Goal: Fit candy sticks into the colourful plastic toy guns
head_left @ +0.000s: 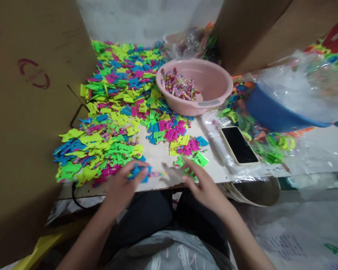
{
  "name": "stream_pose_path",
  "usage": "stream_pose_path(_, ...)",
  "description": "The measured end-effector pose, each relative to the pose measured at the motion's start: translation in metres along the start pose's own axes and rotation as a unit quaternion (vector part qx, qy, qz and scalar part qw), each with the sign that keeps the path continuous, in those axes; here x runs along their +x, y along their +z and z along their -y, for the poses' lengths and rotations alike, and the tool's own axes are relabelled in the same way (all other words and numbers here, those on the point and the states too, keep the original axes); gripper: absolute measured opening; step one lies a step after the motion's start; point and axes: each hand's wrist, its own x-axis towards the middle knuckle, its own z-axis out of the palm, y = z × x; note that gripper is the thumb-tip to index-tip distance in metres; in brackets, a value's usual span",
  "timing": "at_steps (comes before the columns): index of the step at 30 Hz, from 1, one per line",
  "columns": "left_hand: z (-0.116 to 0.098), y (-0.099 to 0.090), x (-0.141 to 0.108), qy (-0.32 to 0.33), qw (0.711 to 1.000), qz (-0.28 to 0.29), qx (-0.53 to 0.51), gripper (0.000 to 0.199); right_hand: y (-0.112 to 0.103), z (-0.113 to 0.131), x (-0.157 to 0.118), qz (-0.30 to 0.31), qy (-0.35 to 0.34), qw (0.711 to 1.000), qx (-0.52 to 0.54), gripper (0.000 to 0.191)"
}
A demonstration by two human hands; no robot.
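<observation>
My left hand (126,176) is closed on a blue plastic piece (144,176) just above the front of the white table (154,183). A slim pink-and-yellow patterned stick (157,174) juts out to the right of that piece; whether it is fixed in it I cannot tell. My right hand (199,182) is held with fingers apart beside some green plastic pieces (199,159), nothing visible in its grasp. Left of my left hand lies a heap of yellow, blue, green and pink pieces (92,150), several with patterned sticks on them. Loose pink pieces (174,131) lie ahead, between the hands.
A pink basin (214,82) holding many small patterned sticks (180,84) stands behind. To its left spreads a large pile of coloured pieces (124,78). A phone (239,145) rests on plastic bags at right, near a blue basin (278,108). Cardboard boxes (39,123) flank the table.
</observation>
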Motion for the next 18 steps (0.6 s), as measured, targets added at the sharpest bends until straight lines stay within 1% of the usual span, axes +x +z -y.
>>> stream_pose_path(1, 0.000, -0.017, 0.009, 0.046, 0.996, -0.060, 0.049, 0.017, -0.009, -0.015, 0.009, -0.027, 0.018, 0.998, -0.049, 0.039)
stream_pose_path(2, 0.001, -0.035, 0.019, 0.095, 0.981, -0.131, 0.103, 0.017, -0.018, -0.032, 0.017, -0.042, 0.033, 0.993, -0.109, 0.034)
stream_pose_path(4, 0.003, -0.069, 0.036, 0.154, 0.939, -0.225, 0.210, 0.021, -0.032, -0.063, 0.032, -0.048, 0.070, 0.975, -0.207, 0.029)
stream_pose_path(6, 0.006, -0.098, 0.049, 0.136, 0.895, -0.272, 0.327, 0.029, -0.040, -0.086, 0.044, -0.006, 0.052, 0.970, -0.238, 0.024)
stream_pose_path(8, 0.009, -0.115, 0.056, 0.100, 0.861, -0.273, 0.417, 0.036, -0.043, -0.098, 0.050, 0.027, 0.025, 0.971, -0.237, 0.021)
stream_pose_path(9, 0.010, -0.118, 0.058, 0.090, 0.849, -0.269, 0.446, 0.038, -0.043, -0.101, 0.052, 0.035, 0.013, 0.972, -0.233, 0.020)
stream_pose_path(11, 0.012, -0.114, 0.061, 0.094, 0.836, -0.257, 0.475, 0.039, -0.041, -0.102, 0.054, 0.038, 0.000, 0.972, -0.233, 0.019)
stream_pose_path(13, 0.013, -0.096, 0.066, 0.126, 0.846, -0.226, 0.465, 0.037, -0.040, -0.101, 0.054, 0.037, -0.010, 0.971, -0.237, 0.014)
stream_pose_path(14, 0.012, -0.082, 0.070, 0.143, 0.859, -0.200, 0.449, 0.036, -0.040, -0.101, 0.053, 0.035, -0.012, 0.970, -0.241, 0.010)
stream_pose_path(15, 0.011, -0.065, 0.075, 0.164, 0.875, -0.161, 0.426, 0.035, -0.040, -0.100, 0.053, 0.031, -0.013, 0.969, -0.245, 0.008)
stream_pose_path(16, 0.010, -0.047, 0.081, 0.173, 0.890, -0.129, 0.403, 0.034, -0.040, -0.099, 0.052, 0.024, -0.010, 0.968, -0.250, 0.010)
stream_pose_path(18, 0.006, -0.009, 0.097, 0.164, 0.916, -0.048, 0.364, 0.034, -0.042, -0.096, 0.049, 0.000, 0.001, 0.966, -0.260, 0.013)
